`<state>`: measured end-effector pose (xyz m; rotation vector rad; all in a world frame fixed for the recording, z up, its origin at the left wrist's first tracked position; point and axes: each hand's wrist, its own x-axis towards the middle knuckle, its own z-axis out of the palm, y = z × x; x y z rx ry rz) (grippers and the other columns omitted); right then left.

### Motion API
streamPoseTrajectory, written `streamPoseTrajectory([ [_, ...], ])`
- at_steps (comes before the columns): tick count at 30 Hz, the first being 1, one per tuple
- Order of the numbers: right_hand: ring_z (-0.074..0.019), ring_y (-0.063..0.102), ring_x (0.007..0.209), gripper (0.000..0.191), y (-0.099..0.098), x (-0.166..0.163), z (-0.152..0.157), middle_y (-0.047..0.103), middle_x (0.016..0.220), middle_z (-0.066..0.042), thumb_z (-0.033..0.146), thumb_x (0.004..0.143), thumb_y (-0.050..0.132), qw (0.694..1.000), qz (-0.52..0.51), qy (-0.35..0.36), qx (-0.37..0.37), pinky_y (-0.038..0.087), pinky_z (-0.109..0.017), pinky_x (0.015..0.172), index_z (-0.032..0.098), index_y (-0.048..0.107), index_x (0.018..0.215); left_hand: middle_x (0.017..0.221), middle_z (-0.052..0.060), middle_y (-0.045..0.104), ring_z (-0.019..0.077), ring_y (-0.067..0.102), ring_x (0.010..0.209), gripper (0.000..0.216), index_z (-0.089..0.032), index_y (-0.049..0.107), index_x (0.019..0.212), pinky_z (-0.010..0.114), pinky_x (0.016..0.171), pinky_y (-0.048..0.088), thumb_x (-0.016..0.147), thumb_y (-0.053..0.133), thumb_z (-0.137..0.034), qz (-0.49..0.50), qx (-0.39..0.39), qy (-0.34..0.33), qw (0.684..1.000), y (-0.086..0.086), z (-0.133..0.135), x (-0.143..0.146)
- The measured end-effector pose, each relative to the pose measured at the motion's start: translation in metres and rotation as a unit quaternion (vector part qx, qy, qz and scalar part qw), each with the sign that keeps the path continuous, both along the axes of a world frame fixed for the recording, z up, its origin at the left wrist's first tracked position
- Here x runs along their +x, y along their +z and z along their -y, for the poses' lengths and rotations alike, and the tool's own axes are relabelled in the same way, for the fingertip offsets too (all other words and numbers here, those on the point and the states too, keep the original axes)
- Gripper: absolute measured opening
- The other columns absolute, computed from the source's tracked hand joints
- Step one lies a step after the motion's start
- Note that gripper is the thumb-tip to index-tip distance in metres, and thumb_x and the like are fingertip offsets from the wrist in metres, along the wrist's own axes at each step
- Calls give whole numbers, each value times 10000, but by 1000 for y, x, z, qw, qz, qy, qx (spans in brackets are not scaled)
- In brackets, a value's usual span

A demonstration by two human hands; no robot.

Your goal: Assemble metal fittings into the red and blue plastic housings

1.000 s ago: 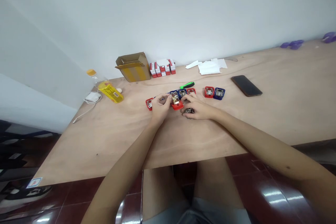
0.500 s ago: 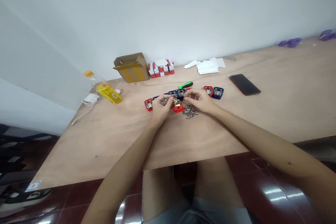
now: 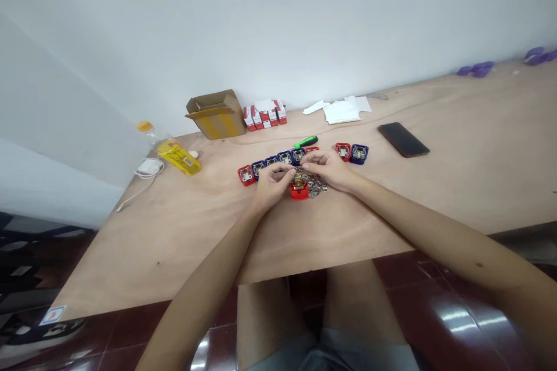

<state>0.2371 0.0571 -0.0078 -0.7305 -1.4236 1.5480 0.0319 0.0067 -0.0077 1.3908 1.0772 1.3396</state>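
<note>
My left hand (image 3: 275, 184) is closed, thumb and fingertips at the far end of a red-covered battery terminal clamp (image 3: 299, 191) with brass-coloured metal inside. My right hand (image 3: 328, 168) is pinched just beyond the same clamp; whatever its fingertips hold is too small to make out. Beside the clamp, partly under my right hand, lies a pile of small metal parts (image 3: 318, 184). Behind my hands runs a row of more clamps in blue (image 3: 285, 157) and red (image 3: 246, 174) covers, partly hidden by my fingers.
A green-and-black screwdriver (image 3: 306, 142) lies behind the row. Further right are a red clamp (image 3: 343, 151), a blue clamp (image 3: 359, 153) and a phone (image 3: 403, 139). An open carton (image 3: 217, 119), small red-white boxes (image 3: 265, 117), papers (image 3: 342, 112) and a yellow-labelled bottle (image 3: 179, 156) stand or lie around.
The red clamp has come slightly nearer to me and turned more upright in view. My hands have drawn closer together, the right fingertips now meeting the left near the clamp's far end.
</note>
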Motion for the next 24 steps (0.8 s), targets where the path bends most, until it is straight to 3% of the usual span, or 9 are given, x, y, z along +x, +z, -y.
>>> streamPoseTrajectory([
  [7, -141, 637, 714, 363, 3, 1, 0, 763, 823, -29, 438, 703, 991, 998, -12, 18, -60, 523, -322, 725, 177, 832, 899, 905, 78, 782, 196, 760, 798, 393, -150, 769, 898, 304, 730, 620, 818, 888, -516, -4, 12, 3, 1000, -2, 0, 0],
  [24, -128, 629, 701, 314, 6, 3, 1, 771, 803, -23, 400, 680, 1012, 996, -35, 33, -72, 523, -317, 708, 203, 880, 886, 928, 84, 786, 209, 776, 822, 365, -156, 762, 913, 313, 728, 637, 855, 850, -506, -29, 33, 0, 999, 0, 3, 2],
])
